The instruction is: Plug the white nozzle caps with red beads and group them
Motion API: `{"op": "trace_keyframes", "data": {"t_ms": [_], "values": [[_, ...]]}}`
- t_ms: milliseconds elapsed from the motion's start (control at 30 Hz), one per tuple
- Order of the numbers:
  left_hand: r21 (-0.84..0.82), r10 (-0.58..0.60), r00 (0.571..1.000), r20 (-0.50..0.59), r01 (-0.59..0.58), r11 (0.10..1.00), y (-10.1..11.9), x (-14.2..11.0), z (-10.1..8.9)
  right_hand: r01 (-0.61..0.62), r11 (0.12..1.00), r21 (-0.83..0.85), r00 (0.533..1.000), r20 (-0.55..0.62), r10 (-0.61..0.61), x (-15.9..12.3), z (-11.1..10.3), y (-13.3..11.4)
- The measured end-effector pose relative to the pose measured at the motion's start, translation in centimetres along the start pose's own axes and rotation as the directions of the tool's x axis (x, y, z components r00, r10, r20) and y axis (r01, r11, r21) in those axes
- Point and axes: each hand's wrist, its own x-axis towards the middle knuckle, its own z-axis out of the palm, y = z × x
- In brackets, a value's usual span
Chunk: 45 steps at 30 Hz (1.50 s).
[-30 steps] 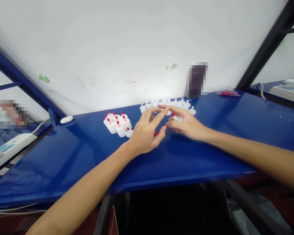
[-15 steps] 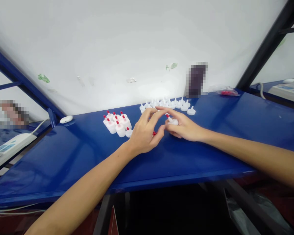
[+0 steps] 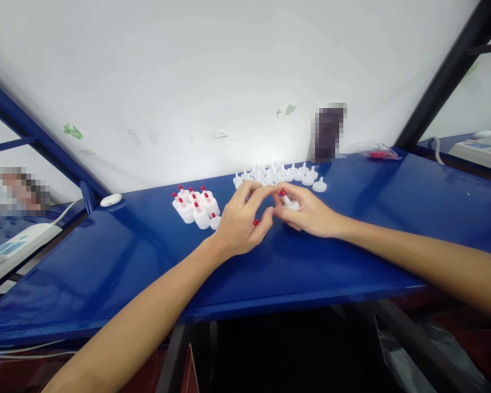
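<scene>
My two hands meet over the middle of the blue table [image 3: 352, 256]. My right hand [image 3: 309, 212] grips a small white nozzle cap with a red tip [image 3: 288, 202]. My left hand [image 3: 241, 221] is curled beside it, fingertips touching the right hand's fingers, with small red caps [image 3: 256, 222] tucked in its palm. Behind the hands lies a cluster of plain white nozzle caps [image 3: 280, 174]. To the left stands a group of white caps with red tips [image 3: 194, 204].
A white wall rises right behind the table. A clear bag with red pieces [image 3: 374, 152] lies at the back right, beside a dark blurred object [image 3: 329, 134]. A white oval object [image 3: 111, 200] sits at the back left. Black and blue frame posts flank the table.
My hands have closed together; the left index finger has curled down to the right hand's fingers. The capped nozzle in the right hand moved slightly left.
</scene>
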Motion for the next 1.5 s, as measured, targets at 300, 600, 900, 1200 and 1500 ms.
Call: {"op": "trace_keyframes", "data": {"t_ms": [300,600,900,1200,1500], "values": [[0.005,0.033,0.999,-0.021,-0.033,0.999,-0.05,-0.02,0.14,-0.046,0.995,0.084,0.998,0.049,0.042,-0.09,0.01,0.1],[0.027,0.051,0.998,-0.019,-0.051,0.998,-0.09,0.08,0.13,0.038,0.998,-0.047,0.996,-0.077,-0.042,0.17,0.17,0.27],[0.032,0.063,0.998,-0.007,-0.063,0.998,-0.11,0.04,0.22,0.079,0.982,-0.171,0.992,-0.079,-0.093,0.05,-0.03,0.0],[0.031,0.078,0.997,0.004,-0.078,0.996,-0.1,0.04,0.16,0.032,0.984,-0.174,0.996,-0.071,-0.045,-0.05,-0.12,0.1],[0.041,0.098,0.995,-0.005,-0.098,0.994,-0.18,0.02,0.27,0.073,0.97,-0.231,0.993,-0.069,-0.091,-0.01,-0.08,0.2]]}}
